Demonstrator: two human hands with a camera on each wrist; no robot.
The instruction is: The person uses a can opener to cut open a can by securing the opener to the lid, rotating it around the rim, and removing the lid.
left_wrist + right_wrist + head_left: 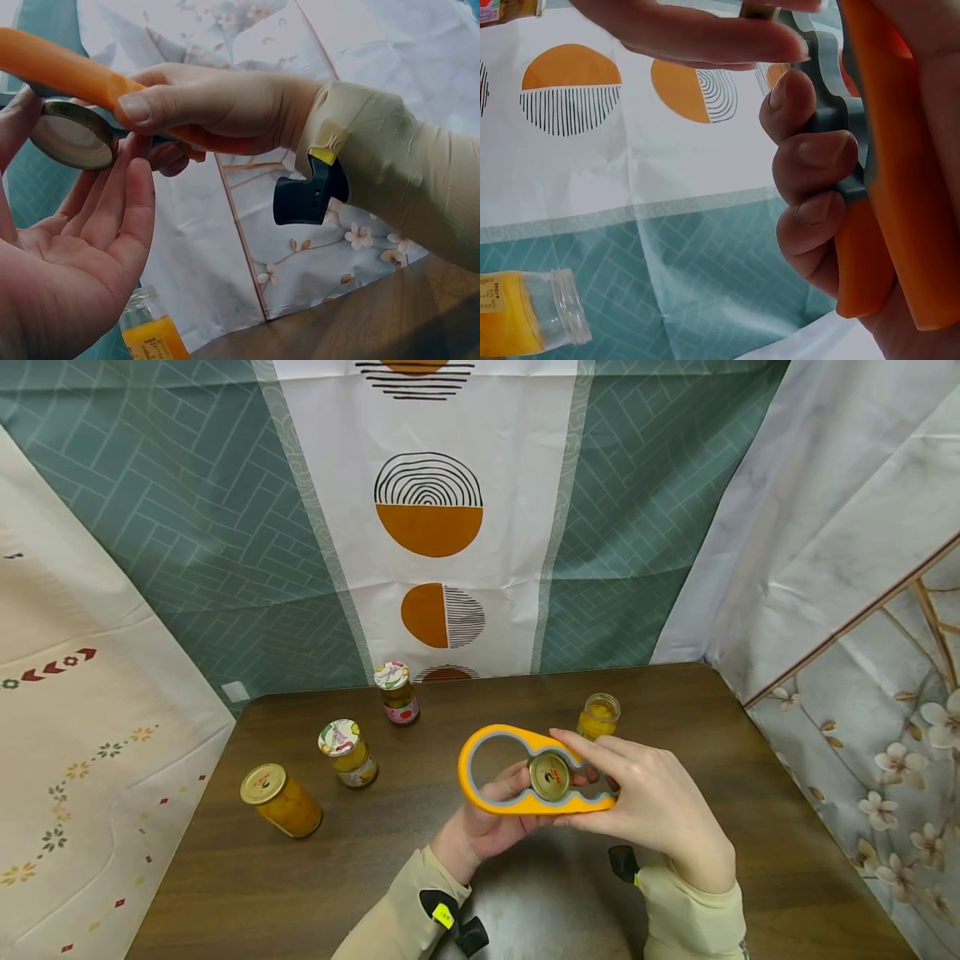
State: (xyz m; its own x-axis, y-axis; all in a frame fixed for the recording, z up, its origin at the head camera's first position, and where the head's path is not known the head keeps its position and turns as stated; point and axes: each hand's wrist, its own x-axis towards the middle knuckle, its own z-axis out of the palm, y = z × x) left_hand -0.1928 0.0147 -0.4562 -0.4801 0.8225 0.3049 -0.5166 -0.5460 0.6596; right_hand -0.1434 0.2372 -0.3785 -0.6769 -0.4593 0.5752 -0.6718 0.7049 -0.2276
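My right hand (pixel 667 802) grips an orange and grey jar opener (pixel 517 807) by its narrow end, fingers wrapped round the orange handle (pixel 911 180) in the right wrist view. A gold jar lid (pixel 551 777) sits within the opener's grey-lined inner gap. From below, my left hand (pixel 487 831) pinches that lid between thumb and fingers. The lid's pale underside (pixel 75 141) shows in the left wrist view, with no jar attached. Beyond the right hand, a lidless glass jar (pixel 598 718) of yellow contents stands on the table.
Three lidded jars stand on the left of the brown table (pixel 420 860): a gold-lidded one with orange contents (pixel 288 806), a yellowish one with a patterned lid (pixel 351 756), and a darker one (pixel 399 695) near the back edge. Patterned cloth (pixel 630 527) hangs behind.
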